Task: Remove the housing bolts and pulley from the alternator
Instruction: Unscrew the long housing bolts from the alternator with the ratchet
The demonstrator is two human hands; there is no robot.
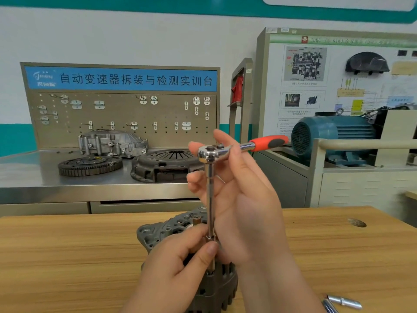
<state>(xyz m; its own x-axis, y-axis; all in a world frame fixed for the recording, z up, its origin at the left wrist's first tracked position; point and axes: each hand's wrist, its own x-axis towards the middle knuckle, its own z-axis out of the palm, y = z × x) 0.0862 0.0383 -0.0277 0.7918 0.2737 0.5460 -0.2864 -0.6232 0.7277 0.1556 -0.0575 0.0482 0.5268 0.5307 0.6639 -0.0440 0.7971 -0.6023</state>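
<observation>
Head view: the left hand (178, 263) pinches a slim chrome socket (210, 240) between thumb and curled fingers, with the thumb tip pressed on its front. Directly above this pinch a long chrome extension bar (210, 195) rises upright to the chrome-headed ratchet wrench with an orange and black handle (212, 152). The handle points away to the right of the head.

The right hand (243, 199) cups the ratchet head. Its fingertips touch the head on the left and behind, the fingers are lightly curled round it, and the palm faces the bar.

Directly below the left hand's pinch sits the grey cast-metal alternator (158, 233), standing on the light wooden table (67, 256). Its ribbed dark body is under the wrist and its pale end housing shows just left of the fingers. The socket's lower end goes down onto the housing, but what it sits on is hidden.

Well to the right of both hands, at the table's near edge, lie loose chrome sockets (344, 301). Far beyond the ratchet head, on a steel bench, are a dark clutch pressure plate (162, 163) and a toothed flywheel (90, 164).
</observation>
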